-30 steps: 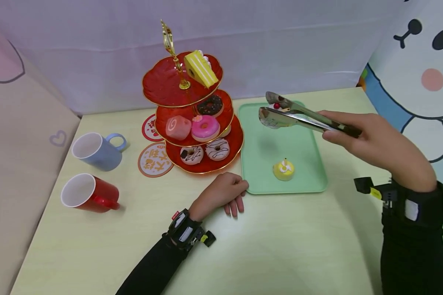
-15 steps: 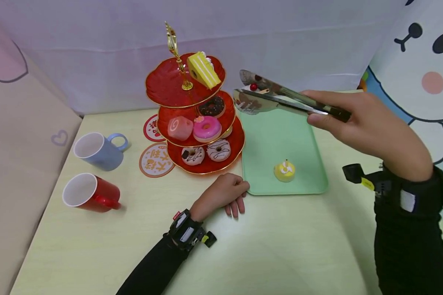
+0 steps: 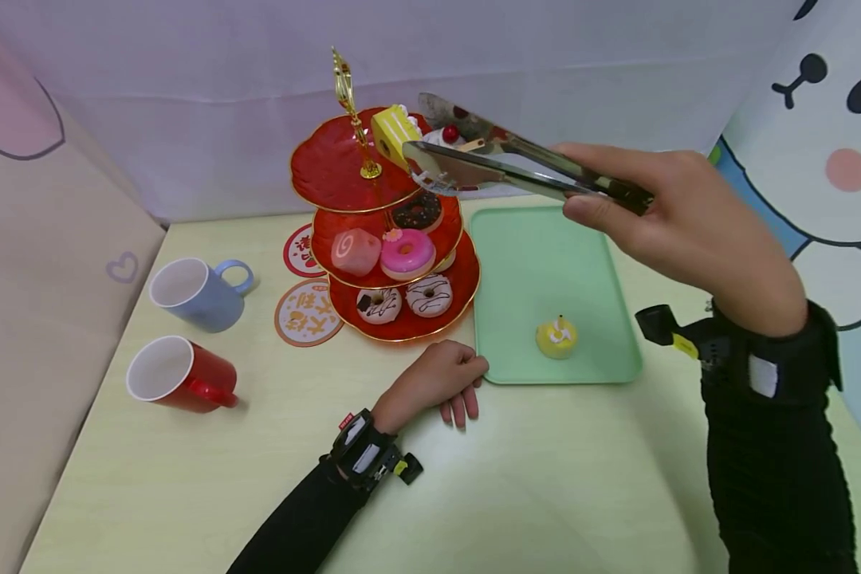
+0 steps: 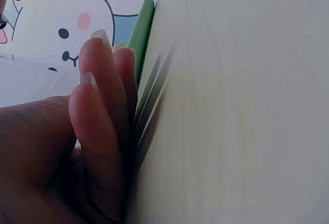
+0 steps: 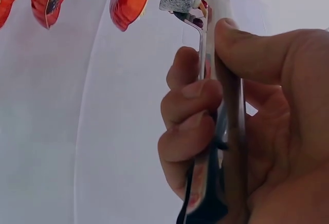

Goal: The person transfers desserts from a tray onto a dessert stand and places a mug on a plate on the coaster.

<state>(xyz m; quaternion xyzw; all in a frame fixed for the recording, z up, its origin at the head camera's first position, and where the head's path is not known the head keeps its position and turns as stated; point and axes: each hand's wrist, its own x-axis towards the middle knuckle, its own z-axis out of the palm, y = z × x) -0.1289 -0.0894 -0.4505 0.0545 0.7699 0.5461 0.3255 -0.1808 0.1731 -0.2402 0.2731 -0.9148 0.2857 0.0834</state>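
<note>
My right hand [image 3: 678, 211] grips metal tongs [image 3: 538, 154] with thumb and curled fingers, also seen by the right wrist camera. Between the tong heads is a small cake with white cream and a red cherry [image 3: 450, 134], partly hidden by the metal. It hangs at the right side of the top red plate [image 3: 326, 171] of a tiered stand, near a yellow cake slice [image 3: 393, 131]. Loosely bent, my left hand [image 3: 434, 375] rests on the table against the near-left corner of the green tray [image 3: 545, 239]. A round yellow cake [image 3: 556, 336] sits on that tray.
Lower tiers hold a pink donut [image 3: 407, 253], a pink roll [image 3: 355, 252], a chocolate donut [image 3: 418, 212] and white donuts [image 3: 429, 296]. A gold handle [image 3: 344, 84] rises from the stand. Blue [image 3: 208, 299] and red [image 3: 211, 375] mugs and round coasters [image 3: 307, 311] are at left.
My right hand has carried the tongs and the cherry-topped cake leftward and up, from over the tray to the stand's top plate. The left hand has stayed in place.
</note>
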